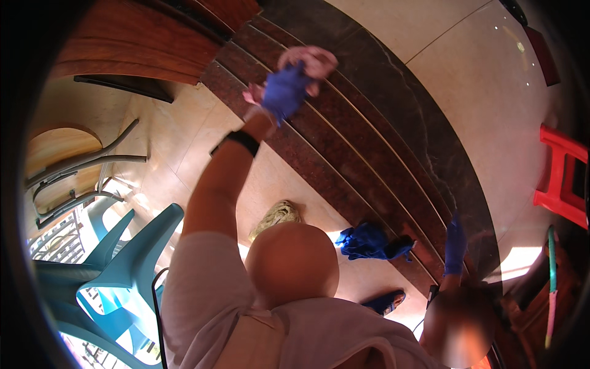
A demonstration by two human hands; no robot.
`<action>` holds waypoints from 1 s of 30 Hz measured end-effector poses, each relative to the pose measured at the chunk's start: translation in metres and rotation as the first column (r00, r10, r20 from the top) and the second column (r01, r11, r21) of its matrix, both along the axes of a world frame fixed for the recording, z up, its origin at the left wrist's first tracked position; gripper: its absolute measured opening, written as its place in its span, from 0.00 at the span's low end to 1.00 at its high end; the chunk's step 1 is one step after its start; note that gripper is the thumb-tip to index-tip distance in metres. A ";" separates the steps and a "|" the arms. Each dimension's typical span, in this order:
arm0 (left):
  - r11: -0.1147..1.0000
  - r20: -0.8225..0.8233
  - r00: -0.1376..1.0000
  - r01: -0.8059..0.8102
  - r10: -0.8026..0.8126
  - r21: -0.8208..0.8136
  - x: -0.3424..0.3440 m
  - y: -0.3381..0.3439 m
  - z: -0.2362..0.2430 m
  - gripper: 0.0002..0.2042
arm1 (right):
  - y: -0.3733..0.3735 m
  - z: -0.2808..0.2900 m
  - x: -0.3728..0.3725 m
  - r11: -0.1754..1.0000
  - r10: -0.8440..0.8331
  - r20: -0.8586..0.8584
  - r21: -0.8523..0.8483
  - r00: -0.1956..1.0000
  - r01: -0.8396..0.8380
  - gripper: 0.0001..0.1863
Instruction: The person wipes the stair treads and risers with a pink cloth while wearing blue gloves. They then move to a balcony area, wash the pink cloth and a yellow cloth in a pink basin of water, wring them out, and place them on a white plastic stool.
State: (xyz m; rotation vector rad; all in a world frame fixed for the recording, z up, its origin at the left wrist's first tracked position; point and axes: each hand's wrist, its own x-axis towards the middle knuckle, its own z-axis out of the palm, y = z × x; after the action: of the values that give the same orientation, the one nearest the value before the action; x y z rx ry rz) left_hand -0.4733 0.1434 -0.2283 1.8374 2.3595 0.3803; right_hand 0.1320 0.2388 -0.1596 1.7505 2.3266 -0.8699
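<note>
My left hand (285, 92), in a blue glove and slightly blurred, reaches far forward over the dark red stone steps (344, 154). It presses a pink cloth (314, 60) against them, and the cloth bunches out on both sides of the palm. Well to the right, my right hand (455, 246), also blue-gloved, lies with outstretched fingers on the steps near their dark stone border. That hand shows nothing in its grasp. A crumpled dark blue cloth (369, 241) rests on the lower step edge, between my knee and my right hand.
My bare knee (292, 264) is bent before the steps. A crumpled greenish-beige cloth (279, 214) lies on the tiled floor. Teal plastic chairs (132, 258) and a folding chair (67, 154) stand left. At right are a red plastic stool (560, 178) and a coloured hoop (552, 277).
</note>
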 end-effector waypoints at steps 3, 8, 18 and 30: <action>0.921 0.224 0.893 -0.381 0.389 -0.079 -0.100 0.009 0.012 0.11 | -0.005 -0.009 -0.035 0.997 0.018 -0.002 -0.080 1.000 -0.018 0.24; 0.864 0.703 0.621 -0.504 0.346 0.019 0.018 0.005 0.068 0.11 | -0.012 0.025 -0.035 0.997 -0.048 -0.061 -0.065 0.997 0.044 0.24; 0.973 0.204 0.964 0.200 -0.173 -0.117 0.181 -0.096 -0.001 0.27 | 0.017 0.014 0.028 0.986 0.159 0.134 0.030 0.978 -0.164 0.23; 0.803 0.832 0.554 -0.491 -0.013 0.339 0.047 -0.022 0.063 0.14 | 0.016 0.038 -0.018 0.972 0.180 0.038 0.145 0.983 -0.184 0.21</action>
State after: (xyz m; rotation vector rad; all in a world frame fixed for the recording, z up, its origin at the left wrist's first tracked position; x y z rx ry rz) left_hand -0.4267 0.1214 -0.1650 0.9920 1.8733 1.6808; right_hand 0.1140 0.2546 -0.1214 1.5543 2.5442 -0.6580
